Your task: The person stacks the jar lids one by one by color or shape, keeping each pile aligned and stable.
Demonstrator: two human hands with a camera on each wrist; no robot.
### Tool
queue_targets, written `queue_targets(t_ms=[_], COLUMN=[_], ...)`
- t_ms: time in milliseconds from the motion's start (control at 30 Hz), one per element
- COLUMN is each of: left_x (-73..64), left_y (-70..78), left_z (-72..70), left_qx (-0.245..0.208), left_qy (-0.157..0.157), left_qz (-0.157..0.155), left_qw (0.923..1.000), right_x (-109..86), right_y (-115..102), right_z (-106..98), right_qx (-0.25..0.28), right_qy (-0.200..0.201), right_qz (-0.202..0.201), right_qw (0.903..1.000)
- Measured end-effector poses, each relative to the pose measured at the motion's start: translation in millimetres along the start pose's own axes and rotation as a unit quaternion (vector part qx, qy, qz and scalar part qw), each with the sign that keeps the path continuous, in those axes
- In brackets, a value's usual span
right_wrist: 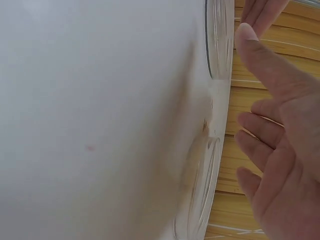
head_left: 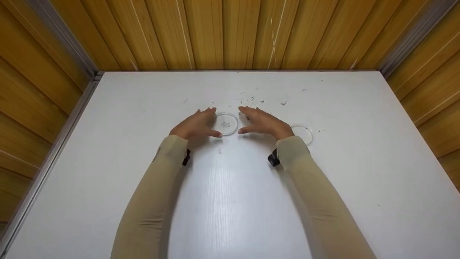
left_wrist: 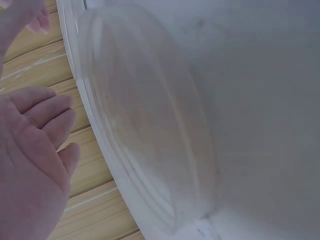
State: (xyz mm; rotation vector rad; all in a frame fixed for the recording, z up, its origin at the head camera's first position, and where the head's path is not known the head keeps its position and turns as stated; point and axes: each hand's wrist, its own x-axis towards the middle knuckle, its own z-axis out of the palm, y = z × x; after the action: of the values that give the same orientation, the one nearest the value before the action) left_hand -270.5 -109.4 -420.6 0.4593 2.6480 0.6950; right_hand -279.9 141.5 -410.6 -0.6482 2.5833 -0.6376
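Note:
A clear round petri dish (head_left: pixel 225 124) with small dark print lies on the white table between the two hands in the head view. My left hand (head_left: pixel 197 124) is at its left rim, fingers extended and thumb apart; whether it touches the rim I cannot tell. On the other side my right hand (head_left: pixel 264 123) is spread the same way, a small gap from the dish. A second clear dish (head_left: pixel 307 133) lies partly hidden behind the right wrist. Close to the left wrist camera a clear dish (left_wrist: pixel 150 120) looms large and blurred. Neither hand grips anything.
Dark specks (head_left: pixel 262 101) dot the white table (head_left: pixel 359 162) beyond the right hand. Wood-patterned panels (head_left: pixel 237 36) rise at the back and both sides, with a metal frame rail (head_left: pixel 46 169) along the left edge.

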Motion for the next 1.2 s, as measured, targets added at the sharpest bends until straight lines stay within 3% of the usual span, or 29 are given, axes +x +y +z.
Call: queue_targets(t_ms=[133,333,867,1200], left_x=[2.6,0.1,-0.2,-7.7], left_y=[2.3,3.3,5.8,9.4], left_z=[3.2,6.5,7.0,4.3], left_qx=[-0.001,0.004,-0.004,-0.045], left_qy=[-0.009,-0.001,0.013,0.017], left_qz=[-0.014,-0.010,-0.014,-0.025], left_qw=[0.9999,0.9999,0.9998,0.9985], right_x=[5.7,10.7,9.5,7.8], right_y=[-3.4,-9.7,-15.7,-13.8], right_z=[3.8,8.8,19.7,18.1], right_qx=[0.000,-0.007,-0.020,0.013], right_qy=[-0.009,-0.015,0.017,0.028], right_qz=[-0.005,-0.009,-0.018,-0.024], right_qw=[0.9999,0.9998,0.9995,0.9993])
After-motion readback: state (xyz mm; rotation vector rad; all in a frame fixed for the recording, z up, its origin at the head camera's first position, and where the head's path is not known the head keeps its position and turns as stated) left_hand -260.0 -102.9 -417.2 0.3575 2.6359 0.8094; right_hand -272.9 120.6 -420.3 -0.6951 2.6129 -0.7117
